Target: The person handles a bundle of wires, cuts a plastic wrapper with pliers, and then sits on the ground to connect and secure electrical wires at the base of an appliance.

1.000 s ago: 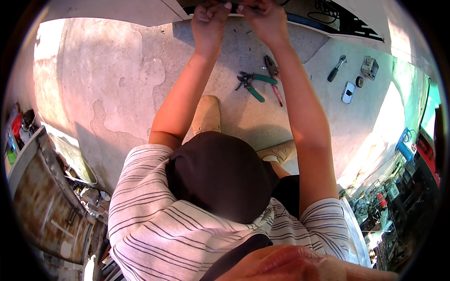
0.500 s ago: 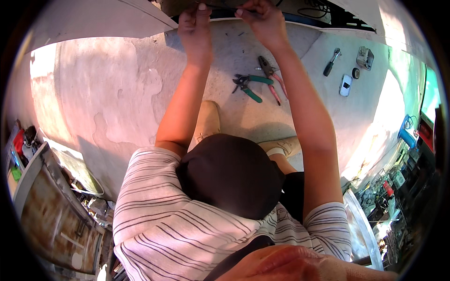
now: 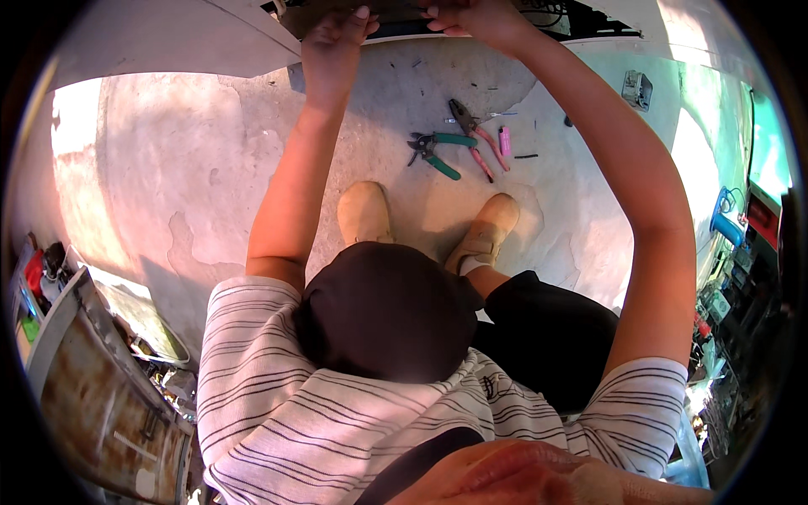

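Both my hands are raised at the top of the view, at the dark opening [image 3: 404, 25] in a pale cabinet-like body. My left hand [image 3: 332, 50] has its fingers curled in, with thumb and fingertips close together. To its right, my right hand [image 3: 480, 18] is bent in a pinch, partly cut off by the upper edge. Whatever they hold is too dark and small to make out. Below them on the floor lie green-handled pruning shears [image 3: 443, 151] and red-handled pliers [image 3: 478, 139], close together. Beside the pliers is a pink lighter-like object [image 3: 505, 141].
A pale panel [image 3: 168, 38] stretches across the upper left. A small metal box [image 3: 637, 90] sits on the floor beyond my right forearm. At the far left leans a rusty metal panel [image 3: 93, 362]; a blue object [image 3: 727, 219] and heaped clutter line the right side.
Both hands have shifted slightly, and my right elbow has swung outward. The lighter-like object has come into view, while my right arm now covers the ratchet. My right foot shows more fully.
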### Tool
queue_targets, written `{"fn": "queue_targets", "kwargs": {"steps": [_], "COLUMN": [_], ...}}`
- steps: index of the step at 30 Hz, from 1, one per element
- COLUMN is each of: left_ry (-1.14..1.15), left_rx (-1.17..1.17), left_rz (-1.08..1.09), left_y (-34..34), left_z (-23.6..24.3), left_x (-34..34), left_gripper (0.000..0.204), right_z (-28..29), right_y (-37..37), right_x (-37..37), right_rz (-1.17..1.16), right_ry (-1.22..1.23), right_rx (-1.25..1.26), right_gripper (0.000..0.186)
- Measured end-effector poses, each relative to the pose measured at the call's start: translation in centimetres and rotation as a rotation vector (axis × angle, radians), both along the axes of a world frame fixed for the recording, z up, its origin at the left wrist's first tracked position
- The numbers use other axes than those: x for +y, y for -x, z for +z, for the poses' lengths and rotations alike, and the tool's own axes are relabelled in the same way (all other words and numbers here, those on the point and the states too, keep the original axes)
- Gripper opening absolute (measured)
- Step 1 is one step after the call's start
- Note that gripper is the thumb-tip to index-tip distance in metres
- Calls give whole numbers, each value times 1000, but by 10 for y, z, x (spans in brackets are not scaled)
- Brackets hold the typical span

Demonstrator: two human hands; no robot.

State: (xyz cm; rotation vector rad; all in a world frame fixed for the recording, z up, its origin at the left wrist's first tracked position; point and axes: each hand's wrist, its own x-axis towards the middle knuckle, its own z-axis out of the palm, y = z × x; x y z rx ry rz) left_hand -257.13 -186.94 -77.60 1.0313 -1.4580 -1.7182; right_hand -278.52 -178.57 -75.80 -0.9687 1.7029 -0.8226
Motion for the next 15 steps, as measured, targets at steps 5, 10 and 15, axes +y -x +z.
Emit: {"fn": "queue_targets", "kwargs": {"steps": [5, 10, 15], "left_ry": [-31, 88, 117], "left_rx": [127, -51, -225], "left_rz": [-68, -195, -276], "left_y": [-1, -1, -7], "left_z": [4, 23, 31], "left_x": [-9, -20, -23], "left_gripper": [23, 24, 24], "right_z": [10, -36, -60], "right_y": [7, 34, 30], "right_x": [-19, -28, -31], "right_rz": [229, 235, 125], "right_ry": [-121, -121, -64], "right_rx": [204, -101, -376], "right_gripper": [32, 26, 16]}}
